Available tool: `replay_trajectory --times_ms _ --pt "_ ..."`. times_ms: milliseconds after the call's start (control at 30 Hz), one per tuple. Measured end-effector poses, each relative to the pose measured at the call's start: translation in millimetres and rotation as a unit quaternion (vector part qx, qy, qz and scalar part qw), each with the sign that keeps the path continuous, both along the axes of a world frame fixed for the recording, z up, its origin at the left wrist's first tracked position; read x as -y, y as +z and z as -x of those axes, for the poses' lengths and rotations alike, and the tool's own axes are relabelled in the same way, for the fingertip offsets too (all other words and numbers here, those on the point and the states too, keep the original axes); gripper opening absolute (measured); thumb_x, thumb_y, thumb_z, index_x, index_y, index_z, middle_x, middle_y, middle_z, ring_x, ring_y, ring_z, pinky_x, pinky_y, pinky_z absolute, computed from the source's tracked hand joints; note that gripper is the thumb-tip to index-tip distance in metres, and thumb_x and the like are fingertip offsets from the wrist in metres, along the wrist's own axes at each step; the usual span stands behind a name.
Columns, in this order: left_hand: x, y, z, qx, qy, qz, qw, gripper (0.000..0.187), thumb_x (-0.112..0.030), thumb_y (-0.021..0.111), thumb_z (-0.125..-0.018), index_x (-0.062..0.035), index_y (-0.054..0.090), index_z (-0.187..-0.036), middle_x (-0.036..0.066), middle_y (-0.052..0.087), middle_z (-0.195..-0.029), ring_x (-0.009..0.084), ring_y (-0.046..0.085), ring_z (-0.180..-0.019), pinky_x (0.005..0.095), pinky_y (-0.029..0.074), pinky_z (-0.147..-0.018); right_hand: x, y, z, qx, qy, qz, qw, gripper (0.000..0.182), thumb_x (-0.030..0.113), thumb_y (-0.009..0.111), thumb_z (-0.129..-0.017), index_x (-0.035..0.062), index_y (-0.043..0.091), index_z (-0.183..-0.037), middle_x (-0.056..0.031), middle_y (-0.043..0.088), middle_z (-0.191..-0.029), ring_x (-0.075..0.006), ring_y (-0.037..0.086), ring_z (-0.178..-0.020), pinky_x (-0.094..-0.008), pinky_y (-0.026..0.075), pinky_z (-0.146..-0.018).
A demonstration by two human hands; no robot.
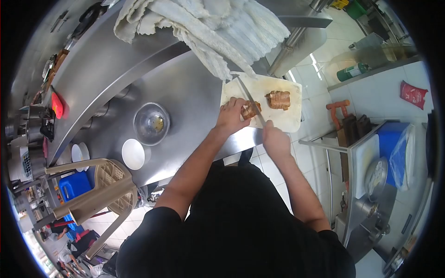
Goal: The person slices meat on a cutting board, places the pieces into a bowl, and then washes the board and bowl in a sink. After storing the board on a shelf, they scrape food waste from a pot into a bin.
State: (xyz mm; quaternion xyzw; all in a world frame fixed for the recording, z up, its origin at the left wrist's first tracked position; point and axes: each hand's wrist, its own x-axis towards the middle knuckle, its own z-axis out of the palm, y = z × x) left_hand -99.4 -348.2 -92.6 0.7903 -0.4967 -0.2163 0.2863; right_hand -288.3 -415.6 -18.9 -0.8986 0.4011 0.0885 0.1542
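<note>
My right hand is wrapped round the handle of a long kitchen knife. Its blade lies across a browned piece of meat on the white cutting board. Fingers of my left hand are curled over that same piece, holding it against the board left of the blade. To the right sits a second browned chunk of meat, with lines across its top. The knife's handle is mostly hidden in my grip.
Left along the steel counter stand a metal bowl with some yellowish contents and a white bowl. White cloths hang from the shelf above the board. A beige plastic chair is lower left; a steel cart stands right.
</note>
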Motion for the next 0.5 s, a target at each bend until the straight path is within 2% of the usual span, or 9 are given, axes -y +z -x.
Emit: replay_trajectory --times_ms 167,267,367,500 --pt "15 4 17 0.075 0.012 0.074 0.994 0.05 -0.031 0.081 -0.075 -0.0124 0.062 -0.118 0.009 0.058 -0.118 0.0325 0.056 -0.12 0.0474 0.043 -0.101 13 17 22 -0.026 0.016 0.016 0.999 0.011 0.013 0.055 -0.094 0.0041 0.055 -0.1 -0.0208 0.073 -0.076 -0.0386 0.075 -0.073 -0.0494 0.06 -0.064" --pt "27 1 19 0.07 0.013 0.024 0.997 0.04 -0.029 0.079 -0.077 -0.0128 0.065 -0.111 0.008 0.058 -0.118 0.032 0.057 -0.118 0.0474 0.043 -0.101 12 12 30 -0.022 0.032 0.021 0.999 0.01 0.012 0.056 -0.094 0.0045 0.056 -0.1 -0.0212 0.072 -0.076 -0.0386 0.075 -0.073 -0.0505 0.06 -0.064" --pt "28 -5 19 0.067 0.019 0.03 0.997 0.035 -0.028 0.078 -0.077 -0.0138 0.066 -0.108 0.007 0.06 -0.116 0.0325 0.057 -0.116 0.048 0.043 -0.099 8 28 28 -0.025 0.019 0.001 1.0 0.011 0.011 0.055 -0.093 0.0034 0.056 -0.101 -0.0221 0.072 -0.076 -0.0397 0.075 -0.073 -0.0511 0.06 -0.065" --pt "28 -12 21 0.072 0.002 0.046 0.996 0.031 -0.026 0.077 -0.079 -0.0144 0.067 -0.106 0.007 0.061 -0.114 0.0336 0.058 -0.113 0.0481 0.044 -0.098 12 9 27 -0.01 0.018 -0.016 1.0 0.012 0.01 0.052 -0.094 0.0012 0.056 -0.101 -0.0236 0.072 -0.078 -0.041 0.074 -0.073 -0.0519 0.059 -0.066"
